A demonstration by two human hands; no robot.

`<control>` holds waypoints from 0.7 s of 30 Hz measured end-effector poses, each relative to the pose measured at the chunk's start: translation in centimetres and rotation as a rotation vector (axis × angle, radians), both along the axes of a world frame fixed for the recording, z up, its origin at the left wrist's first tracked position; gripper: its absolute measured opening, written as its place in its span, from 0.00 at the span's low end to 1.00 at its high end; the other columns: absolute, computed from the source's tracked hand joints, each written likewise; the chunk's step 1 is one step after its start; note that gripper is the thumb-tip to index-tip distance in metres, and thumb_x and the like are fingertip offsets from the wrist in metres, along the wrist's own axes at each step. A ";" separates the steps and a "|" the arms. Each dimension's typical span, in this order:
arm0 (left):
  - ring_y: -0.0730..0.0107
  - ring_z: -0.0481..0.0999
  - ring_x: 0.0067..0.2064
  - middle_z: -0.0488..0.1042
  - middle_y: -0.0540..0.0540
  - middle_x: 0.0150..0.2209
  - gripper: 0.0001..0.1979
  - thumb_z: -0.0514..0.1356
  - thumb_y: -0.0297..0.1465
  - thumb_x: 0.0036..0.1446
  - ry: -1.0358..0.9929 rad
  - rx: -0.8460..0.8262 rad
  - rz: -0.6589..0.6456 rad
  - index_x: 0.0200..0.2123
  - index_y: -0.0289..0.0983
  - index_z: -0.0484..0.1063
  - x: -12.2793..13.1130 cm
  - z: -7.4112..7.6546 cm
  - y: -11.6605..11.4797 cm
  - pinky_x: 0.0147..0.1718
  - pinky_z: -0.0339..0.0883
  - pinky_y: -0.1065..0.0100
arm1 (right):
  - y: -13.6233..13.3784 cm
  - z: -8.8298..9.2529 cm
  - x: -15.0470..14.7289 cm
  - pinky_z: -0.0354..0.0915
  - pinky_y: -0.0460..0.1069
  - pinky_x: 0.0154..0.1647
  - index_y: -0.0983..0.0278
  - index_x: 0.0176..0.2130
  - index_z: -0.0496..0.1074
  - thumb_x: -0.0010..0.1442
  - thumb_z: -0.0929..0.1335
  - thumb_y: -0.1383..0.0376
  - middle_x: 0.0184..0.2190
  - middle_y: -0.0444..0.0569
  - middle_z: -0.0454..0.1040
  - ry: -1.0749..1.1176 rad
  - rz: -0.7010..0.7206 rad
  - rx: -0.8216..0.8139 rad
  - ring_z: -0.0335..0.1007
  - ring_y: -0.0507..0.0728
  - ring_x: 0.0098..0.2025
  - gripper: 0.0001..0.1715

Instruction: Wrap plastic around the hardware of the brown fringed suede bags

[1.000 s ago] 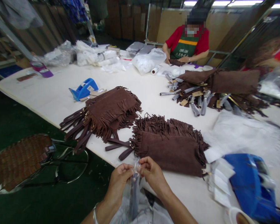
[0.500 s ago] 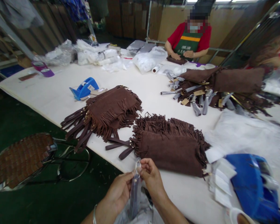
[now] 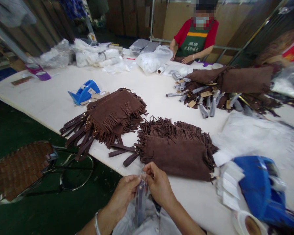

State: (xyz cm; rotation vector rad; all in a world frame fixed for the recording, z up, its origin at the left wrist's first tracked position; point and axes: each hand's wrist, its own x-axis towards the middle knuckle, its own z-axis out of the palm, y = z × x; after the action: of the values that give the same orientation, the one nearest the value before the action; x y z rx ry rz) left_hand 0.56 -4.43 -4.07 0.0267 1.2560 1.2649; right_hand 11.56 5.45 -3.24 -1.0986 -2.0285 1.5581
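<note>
Near the front edge of the table, my left hand (image 3: 125, 192) and my right hand (image 3: 159, 184) pinch the top of a clear plastic sleeve (image 3: 140, 205). A dark wrist strap shows through the sleeve, which hangs down over white plastic in my lap. My fingers partly cover the sleeve's top end. Just beyond my hands lies a brown fringed pouch (image 3: 176, 156), with dark loop straps (image 3: 123, 153) at its left end. To its left rests a pile of similar fringed pouches (image 3: 115, 112) with several loops hanging past the table edge.
Blue tape dispensers stand behind the left pile (image 3: 87, 91) and at the right (image 3: 259, 186), beside a tape roll (image 3: 250, 225). More pouches (image 3: 245, 80) with sleeved straps are heaped at far right. A co-worker (image 3: 196, 39) stands across the table (image 3: 49, 94). A stool (image 3: 19, 169) is at left.
My fingers have closed in together at the sleeve's top, where a clear loop of plastic stood out before. The co-worker's hands have shifted. The view has moved slightly.
</note>
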 end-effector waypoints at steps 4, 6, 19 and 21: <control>0.72 0.72 0.27 0.75 0.45 0.25 0.13 0.67 0.37 0.50 -0.004 0.021 -0.064 0.28 0.31 0.74 -0.6 0.4 0.1 0.28 0.62 0.72 | 0.7 0.0 -0.2 0.60 0.44 0.28 0.61 0.35 0.67 0.52 0.65 0.72 0.24 0.39 0.71 -0.029 0.026 -0.027 0.68 0.51 0.26 0.08; 0.72 0.71 0.27 0.75 0.45 0.25 0.12 0.67 0.36 0.49 -0.014 0.020 -0.083 0.28 0.31 0.74 -0.9 0.4 0.2 0.28 0.61 0.72 | 1.0 -0.2 -0.3 0.59 0.43 0.27 0.61 0.34 0.67 0.52 0.66 0.72 0.23 0.39 0.70 -0.031 0.025 -0.052 0.67 0.51 0.25 0.08; 0.75 0.67 0.22 0.71 0.49 0.20 0.10 0.67 0.33 0.48 -0.085 0.054 -0.100 0.23 0.31 0.74 -1.1 -0.7 0.7 0.24 0.58 0.73 | 2.0 0.4 -0.2 0.54 0.44 0.25 0.61 0.32 0.69 0.53 0.68 0.68 0.20 0.38 0.70 -0.156 0.043 0.077 0.65 0.50 0.23 0.04; 0.74 0.68 0.22 0.71 0.48 0.20 0.10 0.65 0.33 0.50 -0.068 0.073 -0.093 0.24 0.32 0.74 -1.1 -0.8 0.7 0.24 0.58 0.73 | 1.9 0.4 0.5 0.56 0.44 0.24 0.61 0.32 0.68 0.57 0.66 0.65 0.20 0.39 0.70 -0.131 -0.006 0.037 0.65 0.51 0.22 0.02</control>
State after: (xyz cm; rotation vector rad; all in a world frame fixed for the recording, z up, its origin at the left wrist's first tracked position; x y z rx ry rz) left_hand -0.52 -3.77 -4.82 0.0931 1.1367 1.2208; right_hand 12.05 7.40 -2.79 -1.2205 -2.1275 1.4743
